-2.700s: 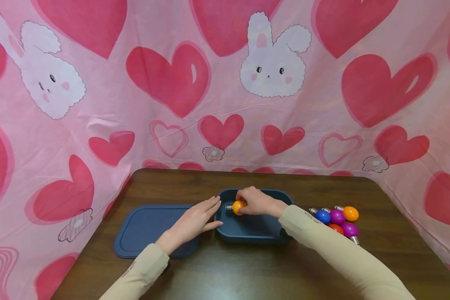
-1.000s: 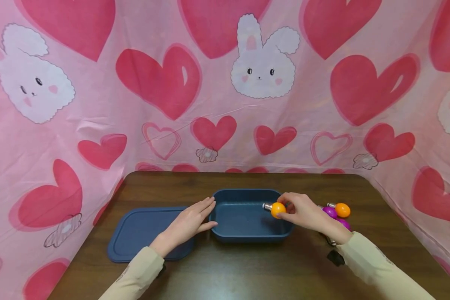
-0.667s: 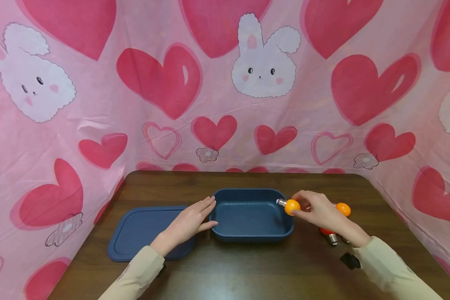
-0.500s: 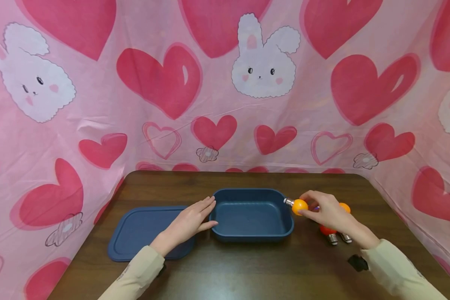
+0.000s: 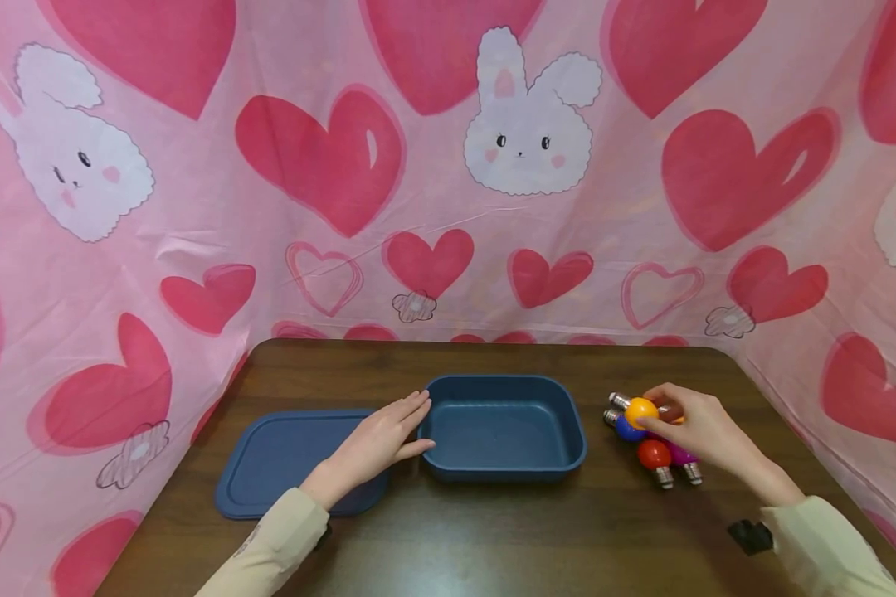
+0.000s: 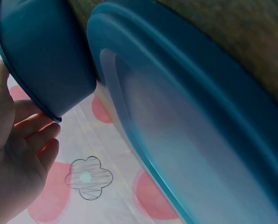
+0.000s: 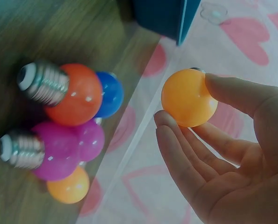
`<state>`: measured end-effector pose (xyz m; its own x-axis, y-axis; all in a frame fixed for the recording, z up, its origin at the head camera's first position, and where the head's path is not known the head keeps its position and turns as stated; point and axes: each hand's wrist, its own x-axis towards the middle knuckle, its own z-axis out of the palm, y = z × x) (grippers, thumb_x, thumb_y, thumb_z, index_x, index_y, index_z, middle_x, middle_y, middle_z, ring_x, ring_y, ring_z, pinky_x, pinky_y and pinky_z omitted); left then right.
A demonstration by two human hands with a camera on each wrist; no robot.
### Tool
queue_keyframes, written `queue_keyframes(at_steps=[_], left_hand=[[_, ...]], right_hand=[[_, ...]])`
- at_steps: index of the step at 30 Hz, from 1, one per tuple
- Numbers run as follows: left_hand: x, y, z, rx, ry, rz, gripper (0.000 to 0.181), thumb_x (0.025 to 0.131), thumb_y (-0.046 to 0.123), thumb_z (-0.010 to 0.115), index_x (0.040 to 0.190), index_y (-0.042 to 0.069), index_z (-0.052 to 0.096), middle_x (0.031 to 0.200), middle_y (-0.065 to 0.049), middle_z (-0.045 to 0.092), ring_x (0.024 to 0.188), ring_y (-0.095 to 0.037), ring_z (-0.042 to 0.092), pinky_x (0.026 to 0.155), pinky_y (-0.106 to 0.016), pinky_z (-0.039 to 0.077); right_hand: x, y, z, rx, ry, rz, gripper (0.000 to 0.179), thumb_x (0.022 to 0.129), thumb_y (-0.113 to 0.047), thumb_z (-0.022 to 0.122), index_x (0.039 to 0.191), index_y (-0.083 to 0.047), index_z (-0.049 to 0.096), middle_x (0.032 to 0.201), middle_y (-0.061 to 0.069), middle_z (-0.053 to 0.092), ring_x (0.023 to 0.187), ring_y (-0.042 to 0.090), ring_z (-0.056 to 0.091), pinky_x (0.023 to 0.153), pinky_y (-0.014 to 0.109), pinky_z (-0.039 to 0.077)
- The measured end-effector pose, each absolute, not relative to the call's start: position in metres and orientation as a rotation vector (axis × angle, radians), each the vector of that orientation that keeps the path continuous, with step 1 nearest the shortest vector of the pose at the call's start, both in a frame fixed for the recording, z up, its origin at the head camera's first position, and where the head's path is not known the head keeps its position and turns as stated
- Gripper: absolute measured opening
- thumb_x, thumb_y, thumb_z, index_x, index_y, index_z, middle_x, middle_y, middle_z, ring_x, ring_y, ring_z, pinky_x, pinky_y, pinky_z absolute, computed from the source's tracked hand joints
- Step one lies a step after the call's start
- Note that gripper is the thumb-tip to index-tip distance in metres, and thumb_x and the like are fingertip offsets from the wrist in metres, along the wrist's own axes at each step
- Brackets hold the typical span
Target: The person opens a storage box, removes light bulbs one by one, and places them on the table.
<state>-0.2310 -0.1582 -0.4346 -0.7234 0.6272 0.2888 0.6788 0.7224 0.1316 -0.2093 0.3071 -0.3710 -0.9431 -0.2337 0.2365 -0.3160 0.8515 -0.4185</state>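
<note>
My right hand [image 5: 698, 424] pinches an orange light bulb [image 5: 641, 412] between thumb and fingertips, its metal screw base pointing left. In the head view this bulb overlaps a blue bulb [image 5: 630, 429] in the cluster on the table. The right wrist view shows the orange globe [image 7: 188, 98] held apart from the other bulbs. My left hand [image 5: 377, 435] rests with fairly straight fingers at the left rim of a dark blue open box [image 5: 504, 475]. Inside the box only its bare floor shows.
Beside the blue bulb lie a red bulb [image 5: 654, 453] and a purple bulb [image 5: 684, 453]. Another purple bulb [image 7: 91, 140] and an orange bulb [image 7: 69, 185] show in the right wrist view. A flat blue lid [image 5: 291, 464] lies left of the box on the wooden table [image 5: 493, 539].
The right hand has carried the orange bulb up from inside the box, over its right rim, to the bulb cluster at the right. The left hand has stayed at the box's rim.
</note>
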Motion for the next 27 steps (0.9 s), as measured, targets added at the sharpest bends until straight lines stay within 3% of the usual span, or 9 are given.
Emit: queue_keyframes(at_steps=[4,11,18,27], left_hand=[[-0.231,-0.158,-0.435,-1.037,-2.708,-0.346,0.068,0.092,0.043,0.066,0.145,0.002,0.050,0.152,-0.015,0.048,0.139,-0.030,0.050,0.107,-0.045,0.049],[-0.231,-0.158,-0.436,-1.037,-2.708,-0.351,0.068,0.092,0.042,0.066,0.145,0.002,0.049,0.153,-0.014,0.047,0.140,-0.029,0.049,0.108,-0.045,0.048],[-0.230,-0.159,-0.435,-1.035,-2.700,-0.343,0.069,0.092,0.043,0.066,0.145,0.003,0.049,0.153,-0.014,0.047,0.140,-0.029,0.049,0.108,-0.044,0.049],[-0.230,-0.158,-0.435,-1.027,-2.711,-0.344,0.069,0.092,0.043,0.066,0.145,0.003,0.049,0.153,-0.014,0.047,0.139,-0.029,0.050,0.107,-0.044,0.049]], right_hand=[[-0.207,0.318,-0.375,0.373,-2.871,0.681,0.034,0.083,-0.025,0.080,0.104,-0.003,0.067,0.095,0.015,0.074,0.077,0.026,0.073,0.069,0.039,0.062],[-0.200,0.339,-0.381,0.265,-2.895,0.673,0.035,0.082,-0.028,0.080,0.105,-0.005,0.067,0.094,0.014,0.075,0.073,0.019,0.072,0.061,0.019,0.054],[-0.195,0.358,-0.385,0.178,-2.919,0.627,0.041,0.084,-0.031,0.079,0.108,0.000,0.066,0.089,0.012,0.075,0.068,0.007,0.066,0.061,0.021,0.050],[-0.189,0.379,-0.395,0.080,-2.950,0.579,0.043,0.086,-0.036,0.076,0.108,-0.001,0.067,0.089,0.014,0.076,0.069,0.012,0.069,0.064,0.029,0.050]])
